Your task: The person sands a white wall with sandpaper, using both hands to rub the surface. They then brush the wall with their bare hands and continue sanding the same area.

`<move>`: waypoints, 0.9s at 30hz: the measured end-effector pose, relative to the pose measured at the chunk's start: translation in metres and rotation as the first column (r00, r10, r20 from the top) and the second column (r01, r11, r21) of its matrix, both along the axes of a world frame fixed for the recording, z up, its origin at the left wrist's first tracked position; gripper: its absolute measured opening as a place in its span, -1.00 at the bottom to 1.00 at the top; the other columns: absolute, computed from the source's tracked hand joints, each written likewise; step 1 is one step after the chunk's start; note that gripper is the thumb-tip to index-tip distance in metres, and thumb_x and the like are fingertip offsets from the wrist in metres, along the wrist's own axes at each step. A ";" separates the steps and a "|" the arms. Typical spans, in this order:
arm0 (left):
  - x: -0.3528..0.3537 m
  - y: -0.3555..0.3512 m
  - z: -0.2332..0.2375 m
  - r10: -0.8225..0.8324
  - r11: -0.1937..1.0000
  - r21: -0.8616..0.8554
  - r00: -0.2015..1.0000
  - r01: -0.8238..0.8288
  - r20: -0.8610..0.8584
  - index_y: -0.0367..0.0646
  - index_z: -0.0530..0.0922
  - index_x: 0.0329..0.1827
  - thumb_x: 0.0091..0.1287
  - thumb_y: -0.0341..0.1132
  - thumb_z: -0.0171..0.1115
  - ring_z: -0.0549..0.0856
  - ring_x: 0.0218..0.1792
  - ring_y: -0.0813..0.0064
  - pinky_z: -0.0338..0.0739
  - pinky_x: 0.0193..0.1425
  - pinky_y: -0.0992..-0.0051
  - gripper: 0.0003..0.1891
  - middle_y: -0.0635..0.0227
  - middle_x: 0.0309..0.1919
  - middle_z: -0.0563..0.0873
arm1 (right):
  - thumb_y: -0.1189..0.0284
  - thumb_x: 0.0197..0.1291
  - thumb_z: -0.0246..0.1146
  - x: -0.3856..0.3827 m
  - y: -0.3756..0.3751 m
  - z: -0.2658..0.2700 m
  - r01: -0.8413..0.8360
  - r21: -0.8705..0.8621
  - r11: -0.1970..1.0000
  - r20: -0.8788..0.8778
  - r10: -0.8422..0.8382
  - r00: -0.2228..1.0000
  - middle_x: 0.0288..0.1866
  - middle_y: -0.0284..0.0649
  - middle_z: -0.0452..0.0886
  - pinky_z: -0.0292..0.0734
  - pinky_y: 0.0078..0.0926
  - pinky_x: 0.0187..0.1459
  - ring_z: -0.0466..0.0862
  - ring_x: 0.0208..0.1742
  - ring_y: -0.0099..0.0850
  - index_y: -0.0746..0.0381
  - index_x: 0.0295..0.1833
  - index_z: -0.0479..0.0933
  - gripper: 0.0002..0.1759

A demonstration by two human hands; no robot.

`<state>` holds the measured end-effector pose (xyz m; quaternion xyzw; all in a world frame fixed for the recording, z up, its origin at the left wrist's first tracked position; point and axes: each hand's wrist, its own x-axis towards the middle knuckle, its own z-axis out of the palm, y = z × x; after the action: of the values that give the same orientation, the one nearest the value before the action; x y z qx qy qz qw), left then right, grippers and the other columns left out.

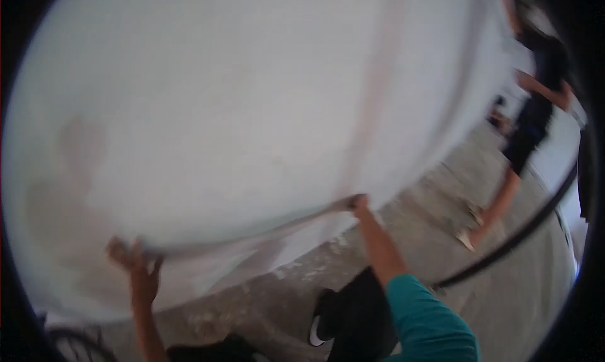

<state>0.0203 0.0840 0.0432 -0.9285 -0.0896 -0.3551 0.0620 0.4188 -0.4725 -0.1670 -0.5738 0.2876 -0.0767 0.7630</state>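
A large white sheet [239, 122] fills most of the view, with faint reddish and dark streaks down its right part. Along its lower part a dark crease or edge runs between my two hands. My left hand [137, 267] is at the left end of this line, with the edge between thumb and fingers; the fingertips are blurred. At the other end my right hand [360, 204] is closed round the edge, its arm in a teal sleeve stretched forward. Below the line, a lower strip of the sheet hangs towards the floor.
Another person in dark clothes [535, 103] stands at the right beside the sheet, one arm raised. A thick dark hose or bar [517, 236] curves across the right side. The concrete floor [435, 210] has pale patches. A dark curved object [79, 340] is at lower left.
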 end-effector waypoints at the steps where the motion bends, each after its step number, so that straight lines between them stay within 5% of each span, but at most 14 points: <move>1: 0.000 0.008 -0.005 -0.050 0.999 -0.019 0.999 0.050 0.010 -0.15 0.20 0.34 0.12 -0.18 0.35 -0.24 0.41 -0.26 -0.35 0.37 -0.21 -0.26 -0.29 0.39 -0.14 | -0.15 0.30 -0.40 0.001 0.001 -0.007 0.049 0.131 0.990 0.054 -0.057 0.997 0.41 -0.15 0.17 0.04 -0.16 0.37 0.23 0.37 -0.18 0.26 0.41 0.09 -0.19; 4: 0.002 -0.004 0.002 0.013 0.998 -0.054 0.999 -0.015 -0.047 -0.09 0.15 0.36 0.17 -0.15 0.32 -0.38 0.39 -0.32 -0.36 0.34 -0.26 -0.26 -0.32 0.38 -0.34 | -0.19 0.28 -0.46 0.000 0.023 0.007 0.190 0.214 0.958 0.071 -0.210 0.975 0.49 -0.19 0.04 -0.06 -0.16 0.42 0.14 0.43 -0.18 0.22 0.46 -0.04 -0.15; 8: 0.008 0.002 -0.009 0.004 1.000 -0.009 1.000 -0.004 0.008 -0.04 0.09 0.38 0.19 -0.12 0.31 -0.40 0.35 -0.41 -0.35 0.29 -0.33 -0.24 -0.30 0.38 -0.36 | -0.21 0.28 -0.46 -0.058 0.074 0.101 0.147 0.171 0.974 0.150 -0.173 0.973 0.53 -0.22 -0.11 -0.12 -0.28 0.44 0.02 0.48 -0.21 0.07 0.50 -0.20 -0.18; 10: 0.012 0.005 -0.012 -0.014 1.000 0.000 0.999 0.014 0.039 -0.01 0.06 0.40 0.20 -0.11 0.30 -0.39 0.35 -0.43 -0.35 0.28 -0.34 -0.23 -0.29 0.38 -0.36 | -0.13 0.34 -0.38 -0.088 0.100 0.147 0.130 0.107 0.986 0.256 -0.153 0.954 0.54 -0.20 -0.17 -0.16 -0.30 0.45 -0.03 0.50 -0.21 0.09 0.50 -0.20 -0.24; 12: 0.014 0.006 -0.014 -0.040 0.999 0.027 0.994 0.038 0.099 0.05 0.04 0.41 0.22 -0.08 0.27 -0.38 0.35 -0.42 -0.35 0.27 -0.37 -0.23 -0.25 0.38 -0.36 | -0.03 0.39 -0.30 -0.087 0.116 0.151 0.228 -0.132 0.965 0.600 -0.106 0.793 0.54 -0.12 -0.22 -0.19 -0.29 0.45 -0.07 0.51 -0.22 0.17 0.49 -0.21 -0.27; 16: 0.016 0.009 -0.015 -0.036 0.996 0.091 0.992 0.025 0.118 -0.03 -0.01 0.43 0.26 -0.06 0.21 -0.35 0.37 -0.37 -0.36 0.29 -0.35 -0.23 -0.20 0.40 -0.32 | 0.03 0.41 -0.31 -0.118 0.175 0.196 0.507 -0.536 0.675 0.721 0.054 0.690 0.52 0.02 -0.25 -0.27 -0.14 0.44 -0.21 0.53 -0.14 0.33 0.46 -0.18 -0.27; 21: 0.021 0.008 -0.006 -0.018 1.000 0.002 0.966 0.018 0.258 -0.40 -0.13 0.42 0.38 0.02 -0.05 -0.29 0.41 -0.24 -0.35 0.38 -0.19 -0.21 -0.17 0.42 -0.22 | -0.01 0.38 -0.31 -0.160 0.242 0.207 0.590 -0.650 0.480 0.758 0.353 0.548 0.51 0.07 -0.21 -0.32 0.12 0.38 -0.27 0.50 0.08 0.29 0.44 -0.01 -0.29; 23: 0.023 0.005 -0.005 0.002 1.000 -0.007 0.967 -0.001 0.254 -0.41 -0.14 0.41 0.39 0.04 -0.09 -0.28 0.41 -0.24 -0.34 0.38 -0.17 -0.21 -0.18 0.42 -0.21 | 0.04 0.36 -0.16 -0.179 0.264 0.200 0.609 -0.672 0.421 0.727 0.530 0.436 0.50 0.05 -0.13 -0.21 0.17 0.36 -0.19 0.48 0.17 0.17 0.41 0.11 -0.37; 25: 0.023 0.002 -0.006 0.027 1.000 -0.007 0.967 -0.026 0.252 -0.43 -0.14 0.41 0.40 0.06 -0.12 -0.27 0.42 -0.23 -0.33 0.39 -0.16 -0.20 -0.18 0.42 -0.20 | 0.12 0.28 0.01 -0.188 0.282 0.170 0.697 -0.693 0.186 0.558 0.750 0.355 0.51 -0.15 -0.04 0.02 0.15 0.31 -0.07 0.46 0.15 0.04 0.39 0.18 -0.41; 27: 0.024 0.000 -0.005 0.059 0.998 -0.032 0.965 -0.052 0.257 -0.42 -0.14 0.41 0.40 0.06 -0.12 -0.25 0.42 -0.23 -0.31 0.39 -0.16 -0.21 -0.17 0.43 -0.18 | 0.23 0.21 0.13 -0.203 0.305 0.143 0.681 -0.725 0.102 0.372 0.890 0.263 0.49 -0.42 0.05 0.27 -0.06 0.26 0.06 0.46 -0.03 -0.06 0.39 0.19 -0.38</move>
<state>0.0443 0.0839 0.0387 -0.8721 -0.1274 -0.4699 0.0482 0.2160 -0.1678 -0.0239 -0.7457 -0.4453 -0.4753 0.1402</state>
